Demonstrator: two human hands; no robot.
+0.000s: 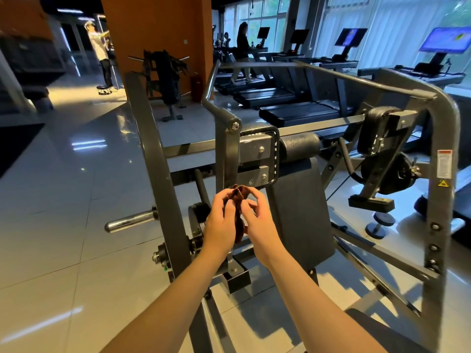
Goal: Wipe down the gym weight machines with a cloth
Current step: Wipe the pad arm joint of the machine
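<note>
I see both hands together at centre frame: left hand (221, 220) and right hand (257, 217) pinch bunched brown cloth (238, 200) between them. Cloth off machine (300, 200), pad at 3 o'clock.

A glossy pale tiled floor (63, 225) fills the room and mirrors the ceiling lights. At its far middle stands a broad orange pillar (158, 26), with a dark rack (165, 77) hung with straps just in front of it and a small red cylinder (195, 87) at the pillar's foot. Far left, a person in a white top (100, 52) stands on a low round platform (104, 89). A black mat (17, 146) lies along the floor's left edge. Along the far right runs a row of black treadmills (293, 113) facing tall windows (267, 19). One person in dark clothes (243, 47) is mid-stride on a treadmill. Two console screens (350, 36) (444, 39) glow blue.
</note>
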